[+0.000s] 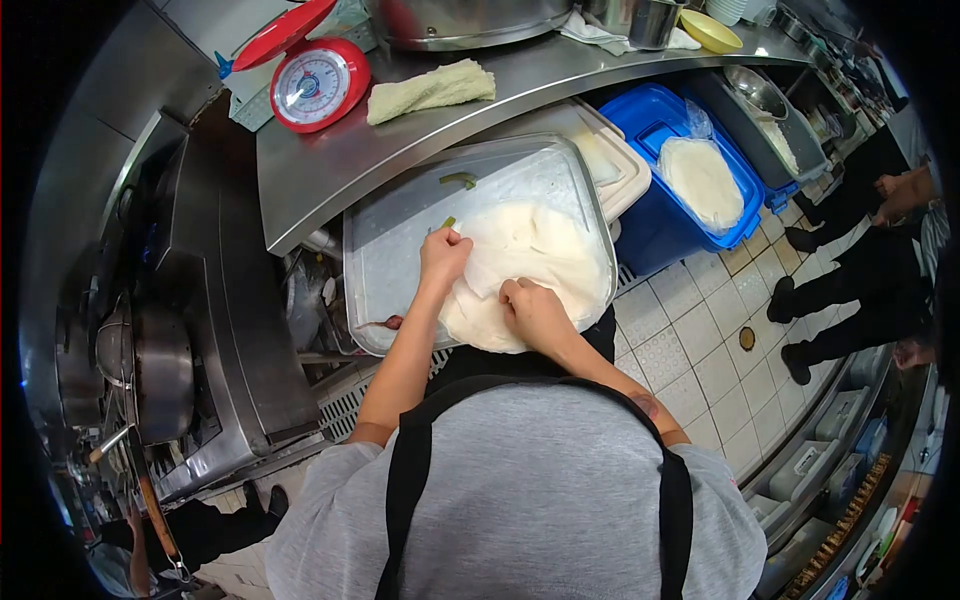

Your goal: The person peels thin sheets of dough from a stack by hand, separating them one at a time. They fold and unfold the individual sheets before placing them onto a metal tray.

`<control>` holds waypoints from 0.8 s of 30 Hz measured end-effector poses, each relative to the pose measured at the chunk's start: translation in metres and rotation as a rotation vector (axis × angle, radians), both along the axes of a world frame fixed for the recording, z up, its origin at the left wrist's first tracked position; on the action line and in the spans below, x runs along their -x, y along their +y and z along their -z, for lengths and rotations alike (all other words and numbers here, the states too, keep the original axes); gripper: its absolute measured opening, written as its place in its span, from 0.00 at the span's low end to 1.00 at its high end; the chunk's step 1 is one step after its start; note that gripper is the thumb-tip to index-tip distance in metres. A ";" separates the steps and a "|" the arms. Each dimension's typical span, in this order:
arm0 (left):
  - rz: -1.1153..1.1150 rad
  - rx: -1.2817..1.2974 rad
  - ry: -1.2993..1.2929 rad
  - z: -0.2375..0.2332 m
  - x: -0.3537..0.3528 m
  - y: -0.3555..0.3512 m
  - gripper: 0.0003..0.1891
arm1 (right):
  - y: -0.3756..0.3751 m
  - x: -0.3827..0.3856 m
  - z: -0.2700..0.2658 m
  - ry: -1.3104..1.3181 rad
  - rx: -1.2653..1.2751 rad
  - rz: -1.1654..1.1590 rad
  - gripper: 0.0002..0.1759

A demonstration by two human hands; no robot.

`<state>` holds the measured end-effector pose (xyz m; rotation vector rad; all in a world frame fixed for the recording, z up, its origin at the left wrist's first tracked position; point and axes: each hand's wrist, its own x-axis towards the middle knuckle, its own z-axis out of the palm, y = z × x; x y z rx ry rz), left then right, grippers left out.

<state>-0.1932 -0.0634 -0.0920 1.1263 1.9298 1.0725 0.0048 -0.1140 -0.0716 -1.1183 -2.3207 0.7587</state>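
A large metal tray point(385, 215) lies in front of me, with a broad mass of white, dough-like material point(540, 250) over its right part. My left hand point(445, 257) is closed at the left edge of the white mass, and a small green piece point(448, 222) shows at its fingertips. Fingers curled, my right hand point(530, 308) is closed on the near part of the white mass. A second green piece point(459, 180) lies near the tray's far side, and a small reddish piece point(394, 322) is at the near left corner.
A steel counter point(330, 160) holds a red scale point(312, 88), a folded cloth point(430, 92) and a large pot point(465, 25). On the right is a blue bin point(640, 110) with a bagged white mass. Pans point(165, 370) stand left. People stand at right and lower left.
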 end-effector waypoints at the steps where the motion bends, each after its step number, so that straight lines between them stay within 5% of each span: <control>1: -0.003 -0.006 -0.044 0.003 0.003 0.001 0.07 | 0.000 0.001 -0.006 0.000 0.012 -0.007 0.12; 9: -0.021 0.048 -0.121 -0.005 0.000 0.003 0.08 | -0.006 0.017 -0.013 -0.095 -0.147 0.203 0.18; 15: -0.012 -0.016 -0.149 0.005 0.003 0.001 0.07 | 0.009 0.024 0.008 -0.217 -0.149 0.228 0.14; 24: -0.027 -0.043 -0.203 0.015 0.007 0.006 0.07 | 0.023 0.004 -0.019 0.011 0.030 0.088 0.10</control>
